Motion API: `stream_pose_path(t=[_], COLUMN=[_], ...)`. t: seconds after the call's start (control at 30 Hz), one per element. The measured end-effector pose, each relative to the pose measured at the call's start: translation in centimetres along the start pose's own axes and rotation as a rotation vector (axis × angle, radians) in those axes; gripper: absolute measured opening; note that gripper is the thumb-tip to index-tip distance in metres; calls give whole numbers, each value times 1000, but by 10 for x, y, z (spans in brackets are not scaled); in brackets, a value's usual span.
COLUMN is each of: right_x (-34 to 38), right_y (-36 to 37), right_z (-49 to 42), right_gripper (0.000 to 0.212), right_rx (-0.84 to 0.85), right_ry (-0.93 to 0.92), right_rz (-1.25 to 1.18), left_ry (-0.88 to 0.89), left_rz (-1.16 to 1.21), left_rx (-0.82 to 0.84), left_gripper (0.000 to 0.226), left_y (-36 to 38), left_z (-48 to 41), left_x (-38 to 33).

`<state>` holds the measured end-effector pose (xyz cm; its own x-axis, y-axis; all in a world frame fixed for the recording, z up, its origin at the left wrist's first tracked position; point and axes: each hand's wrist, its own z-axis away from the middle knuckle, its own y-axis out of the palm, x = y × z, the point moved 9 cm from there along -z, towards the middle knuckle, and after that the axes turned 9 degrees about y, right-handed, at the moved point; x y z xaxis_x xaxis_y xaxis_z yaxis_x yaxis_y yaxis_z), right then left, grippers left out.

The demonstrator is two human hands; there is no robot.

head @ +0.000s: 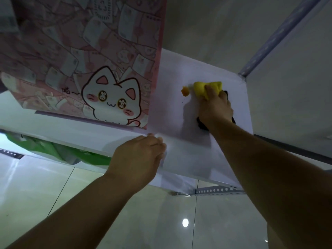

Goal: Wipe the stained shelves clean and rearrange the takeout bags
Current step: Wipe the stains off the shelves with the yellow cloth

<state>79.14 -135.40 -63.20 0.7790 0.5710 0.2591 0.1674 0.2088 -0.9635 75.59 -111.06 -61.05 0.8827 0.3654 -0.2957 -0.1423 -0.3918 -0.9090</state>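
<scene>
A white shelf (172, 105) carries an orange stain (185, 91) toward its back right. My right hand (215, 106) holds a yellow cloth (206, 88) pressed on the shelf just right of the stain, with a dark part of the cloth showing under the hand. My left hand (142, 155) rests on the shelf's front edge, its fingers curled over the lip. A pink takeout bag (86, 56) printed with a white cat stands on the left half of the shelf.
A green bag (59, 150) lies on the lower shelf at the left. A perforated metal upright (280, 33) and a grey wall close the right side. A metal bracket (215, 190) shows below the shelf. Glossy floor tiles (53, 194) lie underneath.
</scene>
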Motion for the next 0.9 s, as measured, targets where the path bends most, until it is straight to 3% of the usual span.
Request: stream_pose_path(t=[0.07, 0.13, 0.33, 0.47, 0.57, 0.77, 0.83, 0.9], right_x=[7, 23, 71, 51, 16, 12, 32, 47], right_y=[1, 6, 19, 13, 5, 4, 12, 16], right_z=[-18, -29, -6, 47, 57, 3, 23, 58], right_gripper=[49, 50, 48, 47, 46, 46, 47, 47], right_rx=[-7, 8, 121, 87, 30, 109, 102, 79], right_ry=[97, 81, -382, -529, -475, -56, -148, -369], right_rz=[-63, -70, 24, -52, -38, 8, 16, 6], left_ry=[-26, -50, -43, -34, -41, -26, -47, -53], left_rz=[28, 46, 31, 12, 34, 47, 72, 82], left_rx=[11, 28, 12, 27, 29, 46, 50, 47], left_gripper=[11, 6, 18, 19, 20, 17, 20, 22], left_y=[0, 3, 1, 3, 4, 3, 5, 7], left_z=[0, 0, 1, 1, 1, 2, 3, 3], left_x=[3, 6, 3, 1, 3, 3, 3, 3])
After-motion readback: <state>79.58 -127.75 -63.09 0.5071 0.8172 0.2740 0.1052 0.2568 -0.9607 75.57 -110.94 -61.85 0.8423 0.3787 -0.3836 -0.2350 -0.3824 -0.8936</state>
